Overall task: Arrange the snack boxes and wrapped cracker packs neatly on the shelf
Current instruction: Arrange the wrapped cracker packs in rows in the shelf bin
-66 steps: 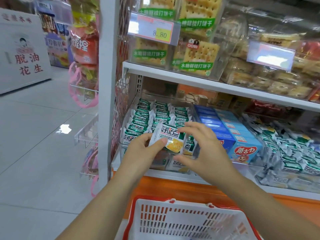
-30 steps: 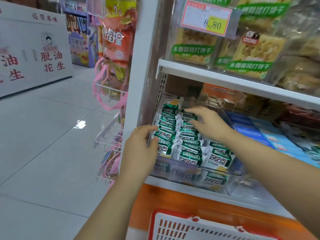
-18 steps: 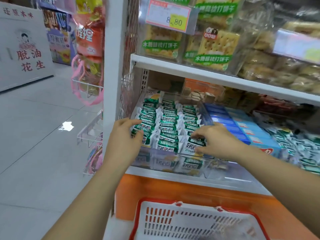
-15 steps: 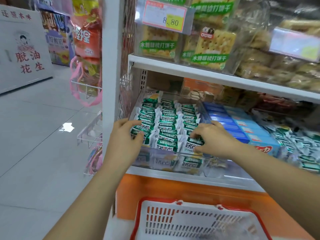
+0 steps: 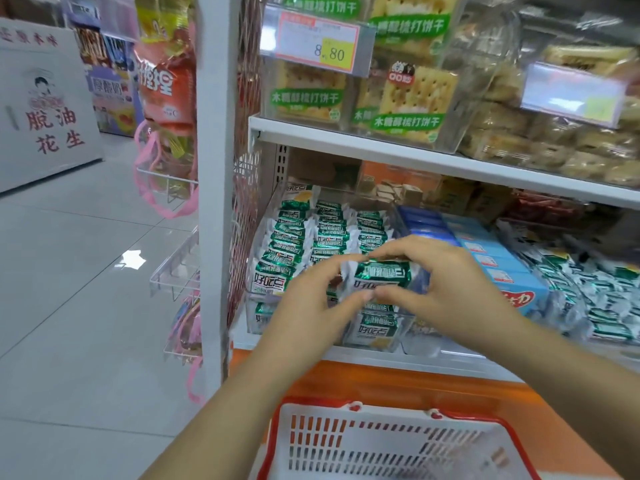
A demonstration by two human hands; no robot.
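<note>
— On the lower shelf (image 5: 415, 363), what is there?
— At its left end stands a clear tray (image 5: 407, 327) filled with rows of green-and-white cracker packs (image 5: 301, 233), standing on edge one behind another. Just to the right of the tray lies a line of blue snack boxes (image 5: 498, 261), and further right a looser heap of similar green-and-white packs (image 5: 609, 306).
— And the hands?
— Both grip a single cracker pack (image 5: 381, 273). The left hand (image 5: 311, 306) pinches its left end between thumb and fingers. The right hand (image 5: 450, 289) curls over the right end, fingers on top and thumb underneath.
— Where is that pack exactly?
— Lifted clear of the rows, held level over the front part of the tray, in front of the middle and right rows. Its green band faces up, and the crimped white edge pokes out on the left.
— Does it touch the packs below?
— I cannot tell; the hands hide its underside.
— What is above?
— The upper shelf (image 5: 381, 147) carries clear boxes of square crackers with green labels (image 5: 412, 102), and a price tag (image 5: 317, 43) reading 8.80 hangs in front of them.
— And below?
— A white basket with a red rim (image 5: 381, 441) sits in front of the person, under the orange base of the shelving
</note>
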